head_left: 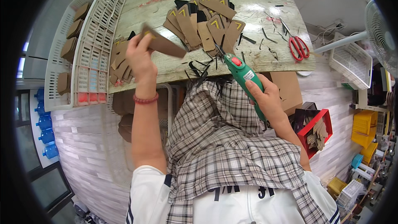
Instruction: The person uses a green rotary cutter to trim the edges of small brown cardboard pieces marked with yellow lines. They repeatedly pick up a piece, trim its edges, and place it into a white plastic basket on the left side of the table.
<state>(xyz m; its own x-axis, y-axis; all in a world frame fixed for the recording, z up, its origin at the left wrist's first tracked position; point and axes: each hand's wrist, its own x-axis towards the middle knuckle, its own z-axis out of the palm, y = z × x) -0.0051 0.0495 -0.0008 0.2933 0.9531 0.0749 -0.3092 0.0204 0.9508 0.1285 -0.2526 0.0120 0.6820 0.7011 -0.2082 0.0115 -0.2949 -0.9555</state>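
My left hand (143,60), with a red beaded bracelet at the wrist, grips a brown fabric tab (168,46) by one end above the table. A bit of yellow marking shows near my fingers. My right hand (267,95) is wrapped round a green handheld electric tool (243,74) with a red button and a thin metal tip. That tip points at the table's near edge, by a heap of brown tabs (191,29) with yellow chevrons and black ends. More tabs (120,60) lie beneath and left of my left hand. Black trimmed strips (199,69) are scattered along the near edge.
Red-handled scissors (298,49) lie at the table's right. A white plastic basket (99,37) stands along its left side, with brown pieces (71,45) beyond its wall. Right of my lap are a cardboard box (288,89) and a red box (306,140) of tabs. A fan (381,33) stands far right.
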